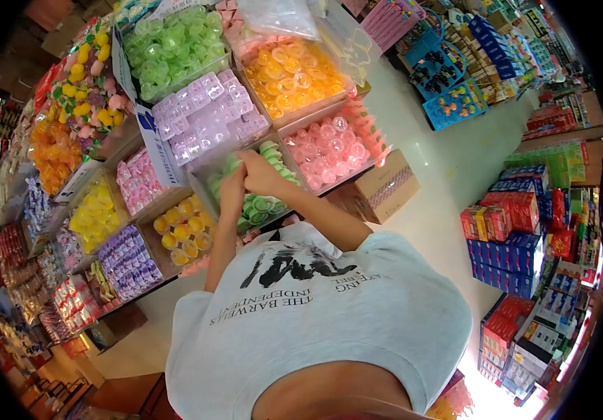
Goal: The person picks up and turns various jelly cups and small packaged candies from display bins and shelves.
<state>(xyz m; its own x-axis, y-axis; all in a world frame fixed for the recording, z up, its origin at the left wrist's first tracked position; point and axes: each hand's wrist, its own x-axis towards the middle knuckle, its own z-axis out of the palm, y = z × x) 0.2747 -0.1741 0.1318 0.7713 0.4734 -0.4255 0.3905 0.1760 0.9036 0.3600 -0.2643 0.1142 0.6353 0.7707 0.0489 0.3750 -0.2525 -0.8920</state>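
Observation:
My left hand (232,190) and my right hand (262,173) meet over a compartment of green round plastic pieces (263,208). Their fingers are curled and touch each other. Something pale green and blurred shows just beyond the fingertips, but whether it is held or lies in the bin I cannot make out. A row of green pieces (275,159) stands stacked along the compartment's far right side. Beyond my hands sits a block of clear-wrapped lilac pieces (207,108). To the right is a bin of pink round pieces (331,148).
Orange round pieces (289,73) and light green ones (175,49) fill bins farther back. Yellow-orange cups (184,231) are at the left. A cardboard box (387,185) stands on the floor right of the display. Stacked blue boxes (508,259) line the right side.

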